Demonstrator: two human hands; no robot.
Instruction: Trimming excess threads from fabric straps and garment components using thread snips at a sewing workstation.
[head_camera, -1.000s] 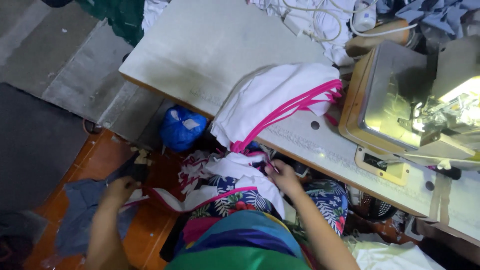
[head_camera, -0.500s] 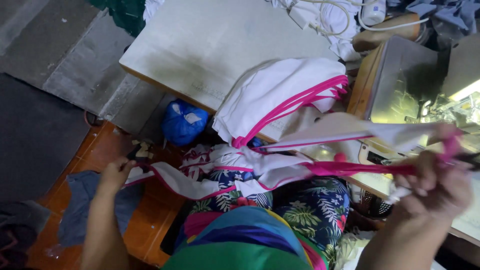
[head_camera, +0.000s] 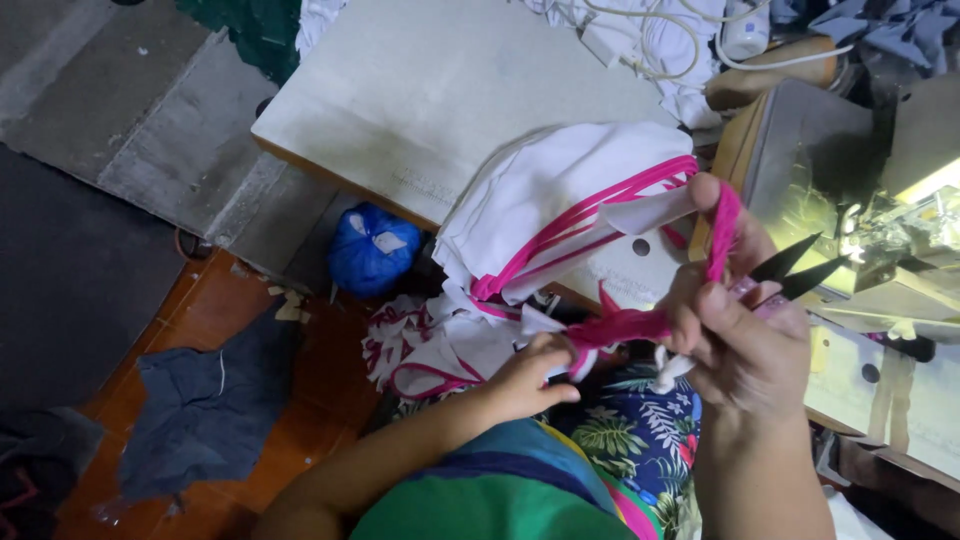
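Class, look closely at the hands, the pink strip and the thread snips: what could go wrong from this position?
1. The right hand holds the open thread snips together with the pink strip; the blades could nick the strip.
2. The left hand pinches the strip close to the right hand, so the fingers might get cut.
3. The white pile overhangs the table edge and may slide off.

— Where's the left hand (head_camera: 525, 375)?
— Low and central, forearm stretched forward, fingers pinched closed.
— And the right hand (head_camera: 735, 335)?
— Raised higher (nearer the camera), fingers curled in a grip, thumb pressed across.
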